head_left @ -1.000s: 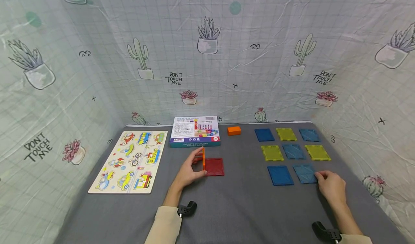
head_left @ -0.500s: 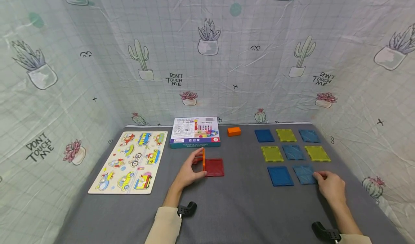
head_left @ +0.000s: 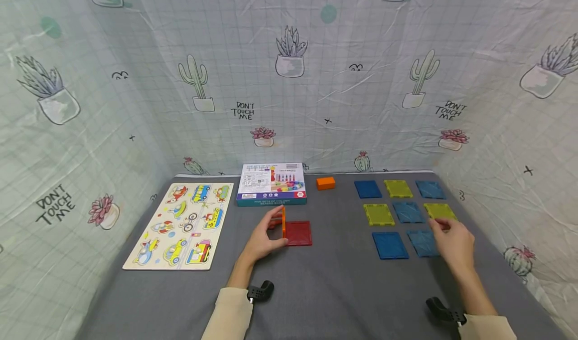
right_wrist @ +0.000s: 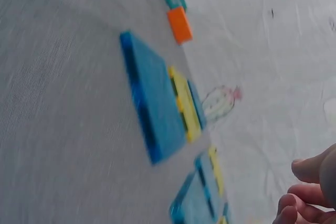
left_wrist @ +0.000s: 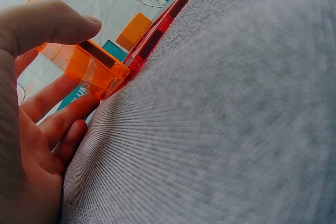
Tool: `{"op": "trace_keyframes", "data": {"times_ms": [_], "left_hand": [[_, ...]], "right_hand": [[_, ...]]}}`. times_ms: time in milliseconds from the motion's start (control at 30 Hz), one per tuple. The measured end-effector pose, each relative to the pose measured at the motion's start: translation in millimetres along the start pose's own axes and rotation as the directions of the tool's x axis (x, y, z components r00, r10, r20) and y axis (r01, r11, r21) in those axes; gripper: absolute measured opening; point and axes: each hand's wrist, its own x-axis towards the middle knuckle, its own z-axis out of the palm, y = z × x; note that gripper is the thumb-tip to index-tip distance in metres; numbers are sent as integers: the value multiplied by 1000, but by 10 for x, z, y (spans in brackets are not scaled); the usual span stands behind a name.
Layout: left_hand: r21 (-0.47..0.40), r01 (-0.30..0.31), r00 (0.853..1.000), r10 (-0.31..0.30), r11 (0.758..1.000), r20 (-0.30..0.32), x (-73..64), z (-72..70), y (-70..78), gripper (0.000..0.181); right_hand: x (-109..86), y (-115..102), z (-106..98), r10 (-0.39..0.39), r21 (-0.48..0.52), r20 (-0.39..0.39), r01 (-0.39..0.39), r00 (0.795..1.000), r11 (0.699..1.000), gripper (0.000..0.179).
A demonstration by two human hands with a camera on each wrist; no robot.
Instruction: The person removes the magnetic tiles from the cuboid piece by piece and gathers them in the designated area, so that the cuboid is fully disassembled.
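In the head view my left hand (head_left: 262,238) holds a clear orange magnetic tile (head_left: 284,223) on edge, thumb at the near side and fingers at the far side. The tile stands along the left edge of a red magnetic tile (head_left: 299,233) lying flat. The left wrist view shows the thumb on top of the orange tile (left_wrist: 79,69). Over at the right, my right hand (head_left: 457,247) hovers with fingers loosely bent and nothing between them. Below its fingertips lie a patterned blue tile (head_left: 422,243) and a yellow tile (head_left: 439,210).
Several more blue and yellow tiles, such as a plain blue one (head_left: 390,245), form rows on the grey cloth (head_left: 334,290). An orange block (head_left: 325,183) and a bead-set box (head_left: 271,184) stand at the back. A vehicle puzzle board (head_left: 178,227) lies at left.
My right hand has let go of the patterned blue tile's right edge and risen up and away toward the yellow tile. My left hand and the orange tile stay in place.
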Motion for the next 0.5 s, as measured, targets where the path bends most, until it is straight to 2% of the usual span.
{"op": "trace_keyframes", "data": {"times_ms": [300, 500], "left_hand": [[-7, -11, 1000, 11, 1000, -1, 10, 1, -7, 87], [5, 4, 1000, -4, 1000, 0, 11, -4, 4, 88]], "right_hand": [[11, -411, 99, -82, 65, -16, 82, 997, 994, 41], [-35, -671, 184, -111, 147, 39, 105, 993, 984, 45]]}}
